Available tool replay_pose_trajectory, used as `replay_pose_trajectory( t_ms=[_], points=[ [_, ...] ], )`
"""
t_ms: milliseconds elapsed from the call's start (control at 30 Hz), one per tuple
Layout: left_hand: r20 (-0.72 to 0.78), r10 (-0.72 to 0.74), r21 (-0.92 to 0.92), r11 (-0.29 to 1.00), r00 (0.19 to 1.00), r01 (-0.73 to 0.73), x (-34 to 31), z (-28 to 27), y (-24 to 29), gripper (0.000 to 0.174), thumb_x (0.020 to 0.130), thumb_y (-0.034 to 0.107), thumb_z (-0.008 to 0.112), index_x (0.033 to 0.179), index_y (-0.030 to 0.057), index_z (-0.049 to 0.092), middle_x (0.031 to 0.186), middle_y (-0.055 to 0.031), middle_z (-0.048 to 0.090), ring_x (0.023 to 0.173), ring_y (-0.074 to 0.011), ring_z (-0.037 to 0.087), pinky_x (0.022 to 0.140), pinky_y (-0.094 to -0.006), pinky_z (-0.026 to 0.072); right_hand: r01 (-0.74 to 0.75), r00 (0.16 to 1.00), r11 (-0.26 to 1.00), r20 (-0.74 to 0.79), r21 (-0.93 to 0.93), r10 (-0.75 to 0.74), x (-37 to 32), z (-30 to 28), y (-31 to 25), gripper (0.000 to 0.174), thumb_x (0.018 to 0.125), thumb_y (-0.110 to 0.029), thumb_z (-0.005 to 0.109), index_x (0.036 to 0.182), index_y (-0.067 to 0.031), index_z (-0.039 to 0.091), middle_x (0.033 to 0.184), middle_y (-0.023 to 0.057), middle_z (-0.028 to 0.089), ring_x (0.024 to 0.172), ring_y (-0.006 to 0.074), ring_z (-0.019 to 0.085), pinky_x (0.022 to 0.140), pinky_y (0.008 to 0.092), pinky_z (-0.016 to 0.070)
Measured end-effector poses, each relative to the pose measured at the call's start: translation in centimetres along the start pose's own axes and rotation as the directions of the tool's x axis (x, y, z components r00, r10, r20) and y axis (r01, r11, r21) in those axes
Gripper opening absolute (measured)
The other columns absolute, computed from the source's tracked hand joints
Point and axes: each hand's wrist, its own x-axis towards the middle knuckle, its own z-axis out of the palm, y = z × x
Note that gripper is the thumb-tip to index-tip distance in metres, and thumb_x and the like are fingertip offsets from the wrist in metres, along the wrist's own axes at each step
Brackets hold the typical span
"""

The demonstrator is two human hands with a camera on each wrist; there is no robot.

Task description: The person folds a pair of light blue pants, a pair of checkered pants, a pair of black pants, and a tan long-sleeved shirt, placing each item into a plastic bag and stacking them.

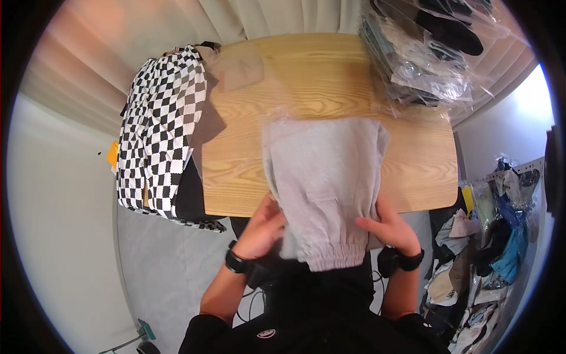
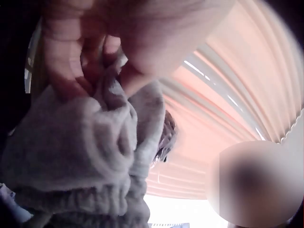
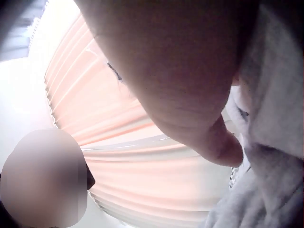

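Observation:
Folded light grey trousers (image 1: 327, 171) with a gathered elastic band lie over the table's near edge, the band end towards the person. My left hand (image 1: 262, 230) pinches their left edge; in the left wrist view its fingers and thumb grip a bunched fold of the grey cloth (image 2: 71, 147). On the opposite edge my right hand (image 1: 392, 227) holds the trousers, thumb on top and the other fingers hidden beneath. The right wrist view shows the thumb (image 3: 225, 147) against the grey cloth (image 3: 275, 114).
Black-and-white checkered trousers (image 1: 159, 124) hang over the left end of the wooden table (image 1: 318, 76). A clear plastic bag (image 1: 242, 71) lies beside them. Bagged garments (image 1: 413, 59) are piled at the back right. More bagged clothes (image 1: 466, 265) stand low on the right.

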Motion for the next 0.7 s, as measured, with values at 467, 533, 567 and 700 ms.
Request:
replay_pose_trajectory(
  t_ms=[467,533,567,700],
  points=[
    [0.52,-0.155,0.31,0.951,0.84,-0.017,-1.0,7.4,-3.1,0.048,0.092,0.014,0.056,0.134,0.0014,0.035,0.12,-0.0076,0.052,0.114,-0.0157,0.049,0.095,-0.031,0.0391,-0.058,0.979,0.982,0.204,0.179,0.02,-5.6,1.8,1.3,0.103,0.061,-0.023,0.086,0.138,0.0009,0.021,0.134,0.014,0.037,0.124,0.0221,0.037,0.103,0.0356,0.0316],
    [0.516,-0.115,0.262,0.965,0.849,-0.028,-0.3,7.2,-3.1,0.042,0.095,0.016,0.051,0.132,0.0,0.04,0.115,-0.0065,0.054,0.11,-0.0146,0.049,0.095,-0.0309,0.0384,-0.042,0.978,0.983,0.207,0.181,0.004,-5.0,2.2,2.3,0.093,0.063,-0.016,0.083,0.136,0.0005,0.027,0.131,0.0131,0.041,0.12,0.0208,0.04,0.101,0.035,0.0346],
    [0.517,-0.115,0.264,0.964,0.848,-0.029,-0.2,7.3,-2.9,0.042,0.095,0.016,0.051,0.132,0.0,0.04,0.115,-0.0065,0.054,0.11,-0.0146,0.049,0.095,-0.0309,0.0384,-0.041,0.979,0.982,0.206,0.182,0.002,-5.0,2.4,2.5,0.093,0.063,-0.016,0.083,0.136,0.0005,0.027,0.131,0.0131,0.041,0.12,0.0208,0.04,0.101,0.035,0.0346],
    [0.539,-0.059,0.46,0.856,0.84,-0.235,-0.2,7.4,-2.3,0.03,0.093,0.012,0.053,0.121,0.003,0.055,0.112,-0.0084,0.056,0.107,-0.0185,0.052,0.095,-0.0328,0.0387,-0.066,0.992,0.967,0.116,0.246,0.038,-4.9,2.9,1.9,0.072,0.065,-0.009,0.078,0.127,-0.0009,0.042,0.116,0.009,0.054,0.109,0.0177,0.05,0.093,0.0323,0.0409]
  ],
)
